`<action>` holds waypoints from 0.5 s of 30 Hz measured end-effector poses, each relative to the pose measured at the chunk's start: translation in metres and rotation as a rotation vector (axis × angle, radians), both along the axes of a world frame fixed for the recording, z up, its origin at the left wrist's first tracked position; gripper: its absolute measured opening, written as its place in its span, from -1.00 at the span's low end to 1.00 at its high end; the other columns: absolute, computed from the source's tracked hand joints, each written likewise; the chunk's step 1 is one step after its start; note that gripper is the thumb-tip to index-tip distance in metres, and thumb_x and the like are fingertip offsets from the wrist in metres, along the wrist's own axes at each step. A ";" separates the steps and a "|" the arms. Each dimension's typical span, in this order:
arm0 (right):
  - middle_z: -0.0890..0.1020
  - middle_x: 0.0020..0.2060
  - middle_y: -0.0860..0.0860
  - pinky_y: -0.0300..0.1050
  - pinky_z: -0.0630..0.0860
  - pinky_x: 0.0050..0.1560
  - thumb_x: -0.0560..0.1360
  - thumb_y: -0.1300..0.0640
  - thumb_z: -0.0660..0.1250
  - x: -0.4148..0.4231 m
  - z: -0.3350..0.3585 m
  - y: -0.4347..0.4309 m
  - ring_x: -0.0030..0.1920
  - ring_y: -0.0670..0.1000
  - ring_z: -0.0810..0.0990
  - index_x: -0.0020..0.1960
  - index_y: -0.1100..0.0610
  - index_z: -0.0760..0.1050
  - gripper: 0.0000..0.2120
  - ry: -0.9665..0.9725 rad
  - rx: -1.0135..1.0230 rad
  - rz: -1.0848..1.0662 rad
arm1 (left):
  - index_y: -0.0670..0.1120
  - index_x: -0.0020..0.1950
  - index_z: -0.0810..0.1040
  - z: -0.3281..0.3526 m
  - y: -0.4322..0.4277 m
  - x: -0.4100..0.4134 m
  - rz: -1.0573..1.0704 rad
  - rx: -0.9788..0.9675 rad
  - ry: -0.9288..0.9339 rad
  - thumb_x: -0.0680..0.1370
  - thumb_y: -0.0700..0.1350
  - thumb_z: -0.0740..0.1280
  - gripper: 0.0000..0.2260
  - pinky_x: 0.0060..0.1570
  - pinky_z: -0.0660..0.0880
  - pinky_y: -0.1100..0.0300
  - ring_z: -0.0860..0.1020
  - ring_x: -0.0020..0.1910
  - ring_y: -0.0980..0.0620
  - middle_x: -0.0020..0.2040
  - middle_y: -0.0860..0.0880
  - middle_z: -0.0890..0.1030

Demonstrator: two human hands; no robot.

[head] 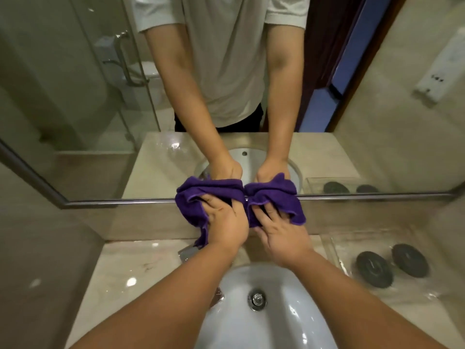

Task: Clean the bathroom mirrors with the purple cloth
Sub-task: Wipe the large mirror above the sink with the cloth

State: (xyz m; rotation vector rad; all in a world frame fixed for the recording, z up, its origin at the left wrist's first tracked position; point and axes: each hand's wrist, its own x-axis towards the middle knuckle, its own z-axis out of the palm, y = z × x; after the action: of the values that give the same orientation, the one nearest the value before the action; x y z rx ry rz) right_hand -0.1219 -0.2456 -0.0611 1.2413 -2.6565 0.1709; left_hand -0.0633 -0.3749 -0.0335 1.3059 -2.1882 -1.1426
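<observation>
Wiping is in hand at the foot of the mirror (pixel 75 96). The purple cloth (pixel 191 207) is bunched against the lower edge of the glass and its metal trim (pixel 113 202), above the sink (pixel 264 323). The left hand (pixel 224 222) and right hand (pixel 281 235) sit side by side, fingers curled into the folds, gripping it. The next move probably calls for an even-pressure sweep along the trim, then up over the unwiped glass.

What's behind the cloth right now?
The cloth, held by the left hand and right hand, covers a stretch of the mirror and of its bottom rail. That stretch is hidden; the rail shows either side.
</observation>
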 end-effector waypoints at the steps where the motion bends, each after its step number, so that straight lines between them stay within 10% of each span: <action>1: 0.37 0.51 -0.03 0.22 0.48 0.26 0.55 -0.12 0.31 -0.002 -0.001 0.004 0.37 0.16 0.48 0.50 -0.07 0.34 -0.45 -0.021 0.005 0.009 | -0.35 0.54 -0.32 -0.001 0.006 -0.004 0.003 0.006 -0.004 0.64 0.09 0.12 -0.19 0.48 0.08 -0.01 0.05 0.54 -0.27 0.57 -0.37 -0.10; 15: 0.40 0.50 -0.03 0.14 0.49 0.26 0.53 -0.08 0.10 -0.053 0.001 0.094 0.37 0.18 0.50 0.53 -0.02 0.35 -0.43 -0.027 0.036 0.025 | -0.40 0.52 -0.32 0.006 0.113 -0.077 -0.027 0.051 -0.039 0.66 0.03 0.13 -0.21 0.50 0.01 -0.04 -0.08 0.58 -0.28 0.57 -0.40 -0.15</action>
State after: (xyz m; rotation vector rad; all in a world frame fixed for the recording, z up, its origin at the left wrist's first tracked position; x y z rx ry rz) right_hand -0.1753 -0.1511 -0.0601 1.2927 -2.6795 0.1457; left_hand -0.1399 -0.2617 -0.0278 1.3344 -2.2239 -1.2006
